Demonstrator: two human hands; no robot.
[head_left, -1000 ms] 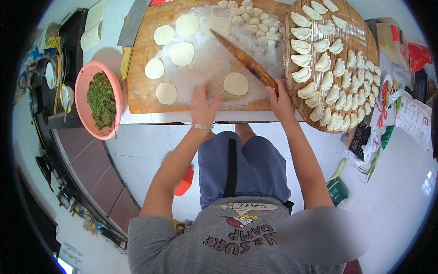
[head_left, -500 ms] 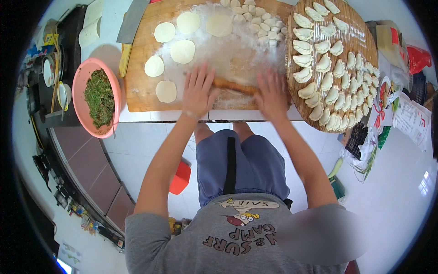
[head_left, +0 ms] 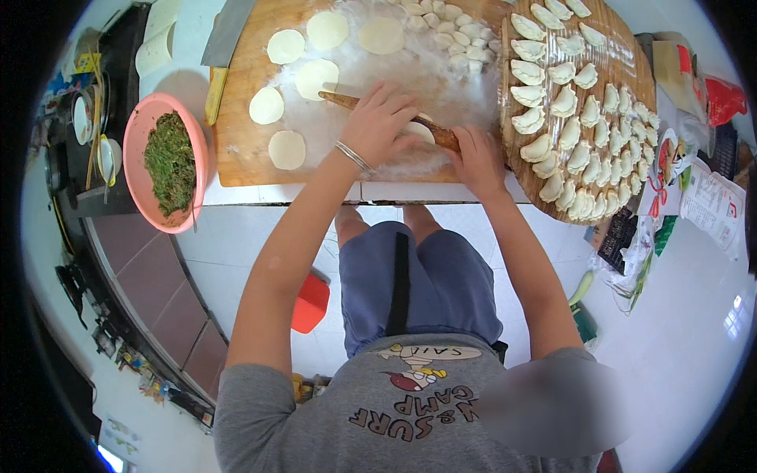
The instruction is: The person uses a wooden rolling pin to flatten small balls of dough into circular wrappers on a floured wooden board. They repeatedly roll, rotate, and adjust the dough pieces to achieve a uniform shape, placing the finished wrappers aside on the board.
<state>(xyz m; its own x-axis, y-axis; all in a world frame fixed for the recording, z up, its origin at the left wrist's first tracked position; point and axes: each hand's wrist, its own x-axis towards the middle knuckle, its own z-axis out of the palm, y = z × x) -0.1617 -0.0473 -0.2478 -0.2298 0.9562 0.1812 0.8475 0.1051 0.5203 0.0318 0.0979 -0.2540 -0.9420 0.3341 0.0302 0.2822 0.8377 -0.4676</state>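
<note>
On the floured board my left hand (head_left: 382, 126), a bracelet at its wrist, bends over a wooden rolling pin (head_left: 339, 99). Its fingers and thumb close around the edge of a small dough wrapper (head_left: 421, 132); the exact grip is partly hidden. My right hand (head_left: 479, 156) is closed on the pin's right end. The pin lies slanted, far end to the left, crossing the wrapper. Rolled round wrappers (head_left: 286, 150) lie to the left and beyond. A cluster of small dough pieces (head_left: 469, 39) sits at the far right of the board.
The wooden cutting board (head_left: 236, 158) reaches near the counter's front edge. A pink bowl (head_left: 134, 165) of green filling stands left, beside a cleaver (head_left: 225, 39). At right, a round wooden tray (head_left: 512, 150) holds several rows of dumplings (head_left: 564, 102). A red bin (head_left: 311, 303) is on the floor.
Both hands were flat on the rolling pin with fingers spread. Now the left has curled in toward the wrapper, the right grips the pin's end, and the pin's left end shows, angled away.
</note>
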